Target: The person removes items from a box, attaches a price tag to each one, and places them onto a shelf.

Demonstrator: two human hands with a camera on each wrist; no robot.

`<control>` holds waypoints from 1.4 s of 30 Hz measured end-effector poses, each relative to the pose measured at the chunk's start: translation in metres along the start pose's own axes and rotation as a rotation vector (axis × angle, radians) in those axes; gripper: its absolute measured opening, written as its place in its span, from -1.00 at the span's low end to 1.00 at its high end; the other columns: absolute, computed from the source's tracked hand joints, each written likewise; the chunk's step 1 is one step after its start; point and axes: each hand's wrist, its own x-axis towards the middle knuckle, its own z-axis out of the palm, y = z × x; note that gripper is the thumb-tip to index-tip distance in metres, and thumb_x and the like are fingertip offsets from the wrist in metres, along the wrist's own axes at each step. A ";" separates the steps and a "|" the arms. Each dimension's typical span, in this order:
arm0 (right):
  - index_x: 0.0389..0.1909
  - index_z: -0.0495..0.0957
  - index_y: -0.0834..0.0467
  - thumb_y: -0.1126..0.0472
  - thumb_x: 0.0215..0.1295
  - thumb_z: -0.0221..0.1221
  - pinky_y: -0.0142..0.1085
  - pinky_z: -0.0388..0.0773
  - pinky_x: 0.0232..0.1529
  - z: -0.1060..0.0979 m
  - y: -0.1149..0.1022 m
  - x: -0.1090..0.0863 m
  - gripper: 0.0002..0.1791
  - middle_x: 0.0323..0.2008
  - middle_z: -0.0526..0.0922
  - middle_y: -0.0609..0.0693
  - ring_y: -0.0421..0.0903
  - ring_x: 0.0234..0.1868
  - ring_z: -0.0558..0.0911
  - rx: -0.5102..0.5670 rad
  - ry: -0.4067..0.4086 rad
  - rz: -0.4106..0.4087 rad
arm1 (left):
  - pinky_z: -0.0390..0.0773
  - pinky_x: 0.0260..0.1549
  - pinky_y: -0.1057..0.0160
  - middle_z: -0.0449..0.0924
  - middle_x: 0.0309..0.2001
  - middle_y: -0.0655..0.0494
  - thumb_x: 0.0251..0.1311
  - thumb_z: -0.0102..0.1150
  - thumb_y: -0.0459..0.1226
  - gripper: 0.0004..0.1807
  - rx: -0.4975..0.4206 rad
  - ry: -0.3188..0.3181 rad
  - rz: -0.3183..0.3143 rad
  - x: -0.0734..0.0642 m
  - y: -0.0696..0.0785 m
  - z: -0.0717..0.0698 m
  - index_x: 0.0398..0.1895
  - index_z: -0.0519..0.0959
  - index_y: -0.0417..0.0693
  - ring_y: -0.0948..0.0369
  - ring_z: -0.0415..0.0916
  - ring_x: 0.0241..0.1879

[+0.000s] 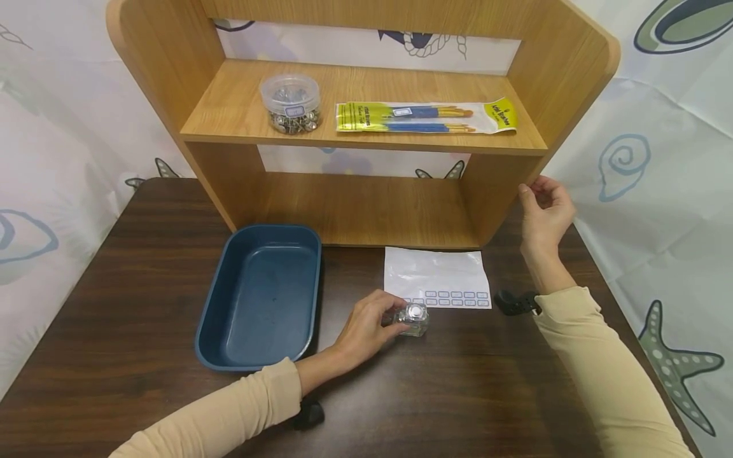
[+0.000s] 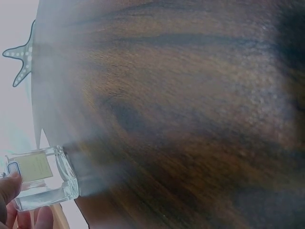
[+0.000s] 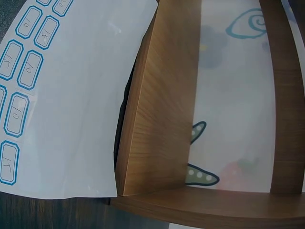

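Observation:
My left hand point(image 1: 369, 324) holds a small clear glass bottle point(image 1: 416, 320) between thumb and fingers, over the table just in front of a white sticker sheet point(image 1: 435, 273). In the left wrist view the bottle point(image 2: 45, 179) carries a pale yellow label, and a blue-bordered sticker shows beside the thumb. At the right side panel of the wooden shelf point(image 1: 572, 76), my right hand point(image 1: 546, 213) grips the edge with thumb and curled fingers. The right wrist view shows the sheet point(image 3: 76, 109), with rows of blue-bordered stickers, up against the shelf's front.
A blue tray point(image 1: 260, 299) stands on the dark wooden table point(image 1: 126, 305), left of my left hand. On the upper shelf board sit a clear tub point(image 1: 291, 105) of small metal pieces and a packet of paintbrushes point(image 1: 426, 117). Patterned white cloth point(image 1: 676, 210) hangs around the table.

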 end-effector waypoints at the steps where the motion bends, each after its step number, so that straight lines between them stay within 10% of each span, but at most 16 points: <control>1: -0.39 0.58 0.16 0.49 0.08 0.20 -0.45 0.41 -0.27 0.000 0.000 0.000 -0.83 -0.44 0.54 -0.12 -0.24 -0.36 0.48 0.003 0.002 0.002 | 0.54 -0.39 0.40 0.60 -0.27 0.02 -0.12 0.45 -0.31 -0.68 -0.007 -0.002 -0.001 0.000 0.000 0.000 -0.23 0.62 -0.15 0.18 0.53 -0.35; 28: -0.45 0.58 0.11 0.49 0.08 0.22 -0.45 0.41 -0.28 0.002 0.000 0.000 -0.80 -0.45 0.53 -0.12 -0.25 -0.37 0.47 -0.006 0.017 0.030 | 0.60 -0.32 0.35 0.57 -0.29 -0.03 -0.14 0.44 -0.41 -0.70 -0.084 -0.024 -0.023 0.004 0.004 -0.004 -0.27 0.60 -0.23 0.15 0.55 -0.28; 42: -0.42 0.61 0.13 0.46 0.08 0.26 -0.47 0.42 -0.30 0.000 -0.002 -0.001 -0.84 -0.45 0.56 -0.15 -0.23 -0.37 0.49 -0.055 0.030 0.027 | 0.57 -0.33 0.32 0.57 -0.32 0.00 -0.10 0.44 -0.35 -0.72 -0.032 -0.005 -0.044 0.038 0.022 -0.043 -0.27 0.62 -0.23 0.18 0.53 -0.29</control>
